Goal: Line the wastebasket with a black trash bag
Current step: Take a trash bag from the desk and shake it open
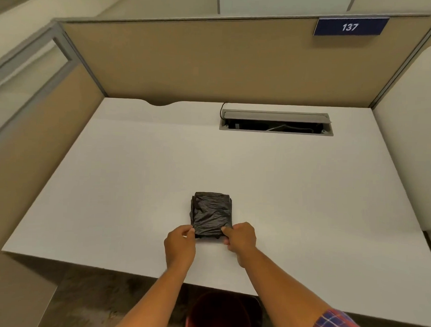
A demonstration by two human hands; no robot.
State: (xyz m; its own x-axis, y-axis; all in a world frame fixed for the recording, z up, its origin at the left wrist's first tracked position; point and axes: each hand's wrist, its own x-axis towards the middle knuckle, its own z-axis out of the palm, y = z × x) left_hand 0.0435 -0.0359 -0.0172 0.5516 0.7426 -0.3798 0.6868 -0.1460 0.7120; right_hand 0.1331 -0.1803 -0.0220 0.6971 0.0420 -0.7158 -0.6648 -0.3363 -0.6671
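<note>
The left hand (181, 243) pinches the near left corner of a folded black trash bag (211, 213), thumb and forefinger closed on the thin film, the other fingers curled under. The right hand (241, 240) does the same at the near right corner, its fingertips pressed onto the plastic's edge and the knuckles bent. Both bare forearms reach in from the bottom of the view, and a red-and-blue plaid sleeve (338, 325) covers the right upper arm. The bag is a compact, roughly square packet of several layers, glossy and finely wrinkled, with creases catching the light; its near edge is in the fingers while the rest lies flat on the desk (110, 196). The desk top is smooth, matte and white, with a shallow curved notch (160, 103) cut into its far edge. Farther back and to the right, a long rectangular grey metal cable tray (275, 122) is set into the surface, its lid tilted open over a dark cavity with wires, and a thin black cable (222, 109) curls at its left end. Tan fabric-covered partition panels (201, 62) with grey metal frames wall the desk at the back and left, and a dark blue plate (350, 26) reading 137 sits at the upper right. Below the near desk edge, between the forearms, the rounded rim of a reddish wastebasket (219, 312) stands on a dark, mottled floor (94, 303).
</note>
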